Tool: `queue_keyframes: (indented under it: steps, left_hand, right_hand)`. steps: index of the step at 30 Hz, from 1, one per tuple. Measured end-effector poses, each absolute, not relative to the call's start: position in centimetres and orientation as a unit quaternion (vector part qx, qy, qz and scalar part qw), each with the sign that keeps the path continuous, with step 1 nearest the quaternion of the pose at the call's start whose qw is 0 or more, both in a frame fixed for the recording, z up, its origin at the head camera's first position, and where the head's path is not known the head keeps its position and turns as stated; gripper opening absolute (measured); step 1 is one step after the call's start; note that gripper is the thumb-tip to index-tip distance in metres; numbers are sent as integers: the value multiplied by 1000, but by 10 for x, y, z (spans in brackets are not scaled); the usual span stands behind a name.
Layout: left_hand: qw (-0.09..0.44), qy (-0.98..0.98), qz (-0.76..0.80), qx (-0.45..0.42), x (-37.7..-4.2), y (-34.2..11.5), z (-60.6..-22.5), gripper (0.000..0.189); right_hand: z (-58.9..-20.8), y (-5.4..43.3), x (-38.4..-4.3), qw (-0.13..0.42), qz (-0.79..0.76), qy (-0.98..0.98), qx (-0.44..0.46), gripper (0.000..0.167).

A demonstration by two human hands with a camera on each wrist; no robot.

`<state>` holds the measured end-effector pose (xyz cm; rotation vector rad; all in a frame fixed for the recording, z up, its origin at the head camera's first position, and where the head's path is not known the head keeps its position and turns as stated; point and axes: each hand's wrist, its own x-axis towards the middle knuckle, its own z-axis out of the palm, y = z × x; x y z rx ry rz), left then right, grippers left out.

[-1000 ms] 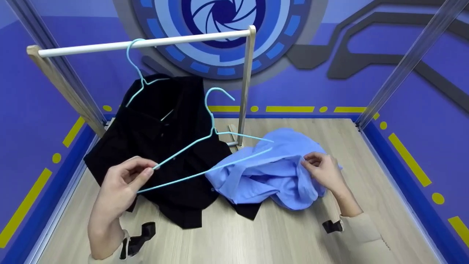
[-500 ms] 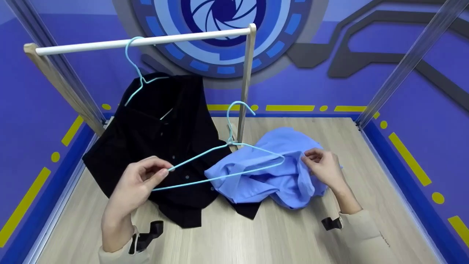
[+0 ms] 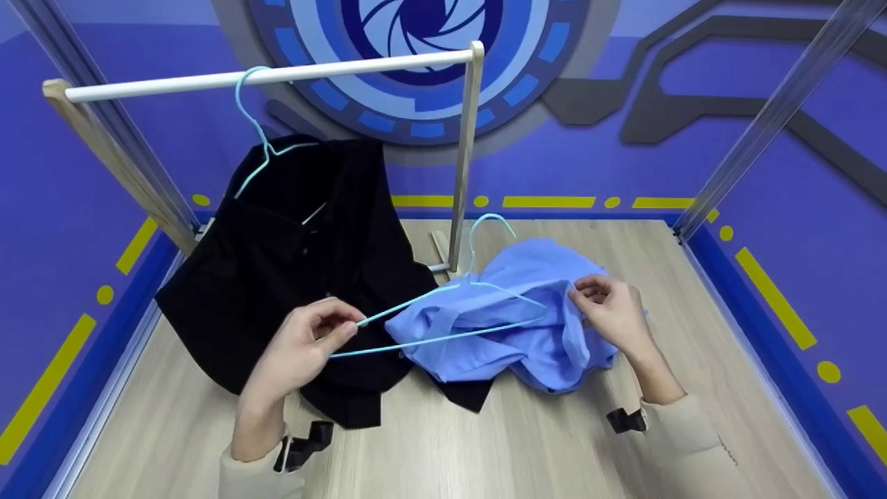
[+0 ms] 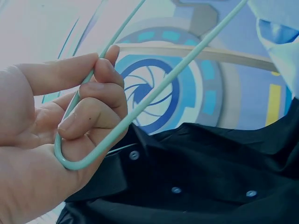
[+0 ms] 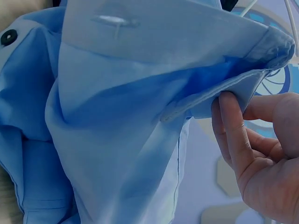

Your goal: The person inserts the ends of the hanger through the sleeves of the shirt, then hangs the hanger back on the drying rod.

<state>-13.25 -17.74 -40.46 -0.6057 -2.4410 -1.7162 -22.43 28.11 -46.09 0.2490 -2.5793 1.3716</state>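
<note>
My left hand (image 3: 305, 346) pinches one end of a light-blue wire hanger (image 3: 429, 339) between thumb and fingers. In the left wrist view the bent corner of the hanger lies across the palm. The hanger's far end overlaps a crumpled blue shirt (image 3: 499, 360), its hook pointing up. With thumb and fingertips my right hand (image 3: 613, 312) pinches the edge of that shirt at its right side. The right wrist view shows the folded edge of the blue shirt (image 5: 121, 107) between the fingers, raised into an opening.
A black shirt (image 3: 277, 270) hangs on a second light-blue hanger (image 3: 251, 118) from the white rail (image 3: 173, 84) of a wooden rack (image 3: 466, 159). Its lower part spreads over the wooden tabletop (image 3: 416, 457). Blue-purple panels (image 3: 783, 291) enclose the back and sides.
My left hand has moved right, carrying the hanger rightward and down until its far end lies over the blue shirt. The right hand stays nearly still on the cloth.
</note>
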Motion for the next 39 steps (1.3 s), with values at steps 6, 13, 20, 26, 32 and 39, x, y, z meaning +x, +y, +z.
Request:
queue_keyframes:
  steps: [6, 13, 20, 26, 32, 39]
  left_hand:
    - [35, -793, -577, -194, -139, -168, -413, 8]
    - [9, -778, -598, -190, -144, -158, -425, 8]
    - [5, -769, -611, -190, -149, -146, -434, 8]
    - [0, -761, -619, -195, -151, -134, -441, 9]
    - [-9, -751, -631, -195, -155, -124, -448, 8]
    - [-6, -755, -625, -198, -157, -115, -453, 8]
  right_hand:
    - [-457, 278, -223, 100, 481, -866, 87, 15]
    - [-455, 276, -220, 104, 487, -862, 96, 16]
    - [-439, 264, -208, 106, 483, -863, 102, 14]
    - [-417, 253, -194, 104, 489, -858, 118, 13]
    - [-417, 251, -192, 110, 494, -853, 127, 13]
    - [-416, 250, -191, 103, 498, -851, 132, 24]
